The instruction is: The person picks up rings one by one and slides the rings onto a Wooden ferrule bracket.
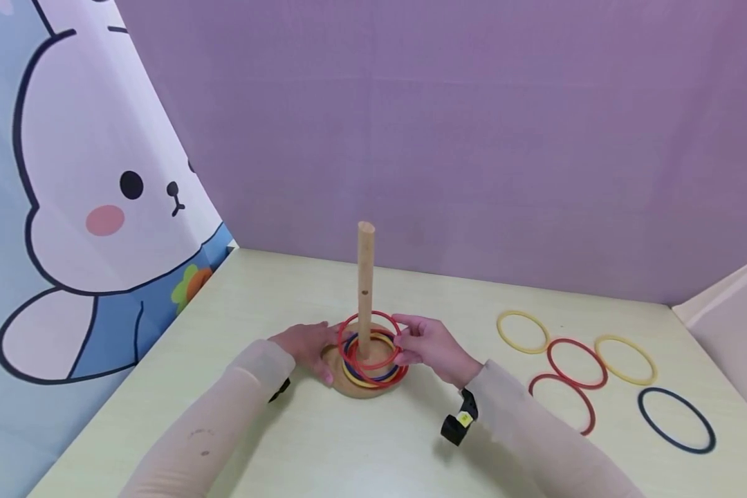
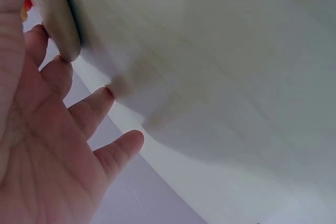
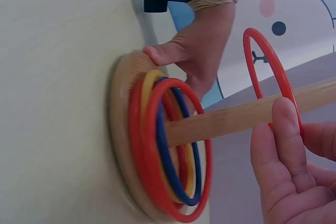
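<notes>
A wooden peg (image 1: 365,263) stands upright on a round wooden base (image 1: 356,393). My right hand (image 1: 432,348) pinches a red ring (image 3: 278,69) between thumb and fingers. That ring encircles the peg, raised above the rings lower down. Around the foot of the peg lie several more rings, including a blue ring (image 3: 164,153), a yellow ring (image 3: 148,80) and a red one (image 3: 152,114). My left hand (image 1: 308,346) rests at the left edge of the base, thumb toward the front. In the left wrist view its fingers (image 2: 86,109) are spread, two of them touching the base.
On the right side of the table lie loose rings: a yellow ring (image 1: 523,313), a red ring (image 1: 569,340), another red ring (image 1: 548,375), a second yellow ring (image 1: 652,366) and a blue ring (image 1: 660,389). A purple curtain (image 1: 448,152) hangs behind the table.
</notes>
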A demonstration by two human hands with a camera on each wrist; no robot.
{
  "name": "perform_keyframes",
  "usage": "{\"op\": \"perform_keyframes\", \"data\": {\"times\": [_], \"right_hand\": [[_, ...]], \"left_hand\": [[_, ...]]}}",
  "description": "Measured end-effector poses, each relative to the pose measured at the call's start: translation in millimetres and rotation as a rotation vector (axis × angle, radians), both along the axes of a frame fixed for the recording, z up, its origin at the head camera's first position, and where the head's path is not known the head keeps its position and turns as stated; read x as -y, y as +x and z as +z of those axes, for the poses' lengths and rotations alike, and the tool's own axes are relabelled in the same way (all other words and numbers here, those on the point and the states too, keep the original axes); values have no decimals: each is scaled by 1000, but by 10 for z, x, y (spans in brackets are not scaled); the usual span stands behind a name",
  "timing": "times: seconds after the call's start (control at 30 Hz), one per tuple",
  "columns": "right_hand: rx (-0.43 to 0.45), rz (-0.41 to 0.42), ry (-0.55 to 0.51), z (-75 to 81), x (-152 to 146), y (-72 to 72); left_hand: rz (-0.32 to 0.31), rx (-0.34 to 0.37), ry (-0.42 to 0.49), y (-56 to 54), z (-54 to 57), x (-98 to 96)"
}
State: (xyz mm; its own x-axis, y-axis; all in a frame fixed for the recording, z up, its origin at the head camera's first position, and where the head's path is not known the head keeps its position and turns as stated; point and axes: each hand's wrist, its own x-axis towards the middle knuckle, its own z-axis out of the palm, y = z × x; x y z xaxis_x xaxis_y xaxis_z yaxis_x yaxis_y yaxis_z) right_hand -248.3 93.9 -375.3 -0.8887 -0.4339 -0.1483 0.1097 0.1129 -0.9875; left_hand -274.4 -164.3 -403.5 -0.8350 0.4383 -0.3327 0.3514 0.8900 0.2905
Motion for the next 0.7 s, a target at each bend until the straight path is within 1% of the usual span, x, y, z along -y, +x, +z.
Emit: {"op": "perform_keyframes", "data": {"times": [0.17, 0.33, 0.5, 0.7], "right_hand": [[15, -6, 0, -68, -11, 20], [16, 1, -26, -117, -43, 33], [24, -6, -44, -187, -81, 36], [25, -14, -51, -237, -128, 47]], "left_hand": [[-16, -4, -17, 13, 11, -6], [3, 10, -36, 35, 24, -1], [2, 0, -37, 51, 49, -2], [23, 6, -60, 49, 65, -57]]}}
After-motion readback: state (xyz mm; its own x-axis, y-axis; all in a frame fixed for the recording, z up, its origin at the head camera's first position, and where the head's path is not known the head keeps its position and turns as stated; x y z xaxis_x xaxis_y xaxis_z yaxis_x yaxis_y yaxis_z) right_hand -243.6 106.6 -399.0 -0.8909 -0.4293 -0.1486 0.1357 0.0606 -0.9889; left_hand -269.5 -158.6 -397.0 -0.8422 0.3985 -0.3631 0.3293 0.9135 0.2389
